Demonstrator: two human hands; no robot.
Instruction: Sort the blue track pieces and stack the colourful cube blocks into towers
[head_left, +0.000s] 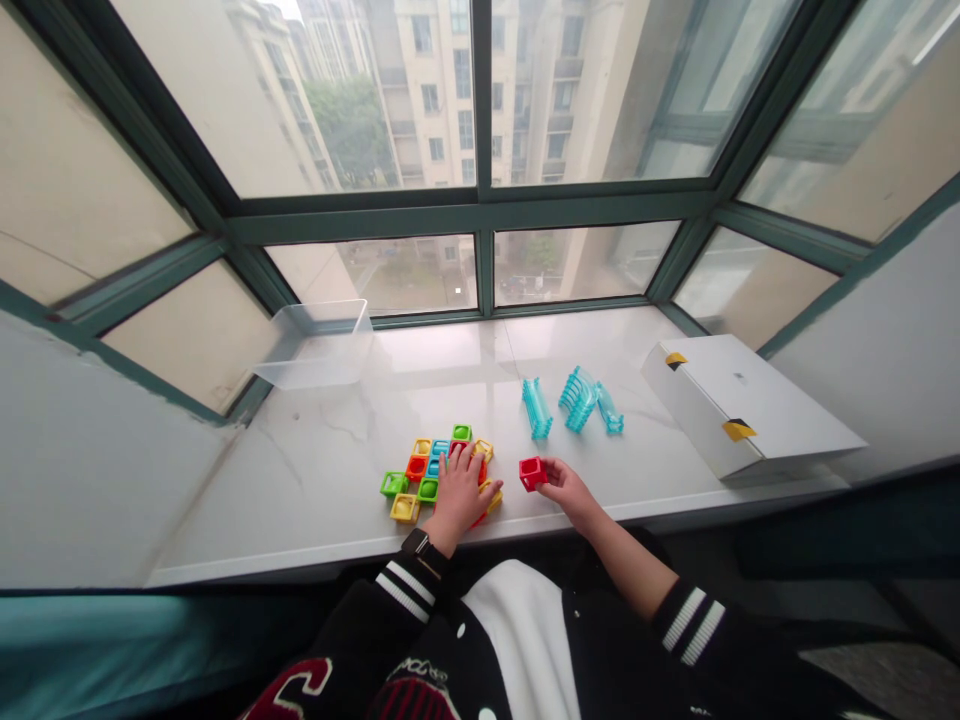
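Observation:
A cluster of coloured plastic cubes (429, 470), green, yellow, red, orange and blue, lies joined flat on the white marble windowsill (337, 440). My left hand (459, 492) rests flat on the right side of that cluster with its fingers spread, covering some cubes. Just to the right, my right hand (564, 485) pinches a single red cube (532, 472) at its right side, holding it at the sill surface a short way from the cluster.
Three translucent blue ribbed track pieces (574, 400) lie further back on the sill. A clear plastic tub (319, 343) stands at the back left. A white flat box (742, 402) with yellow tape sits at the right. Window frames close the back.

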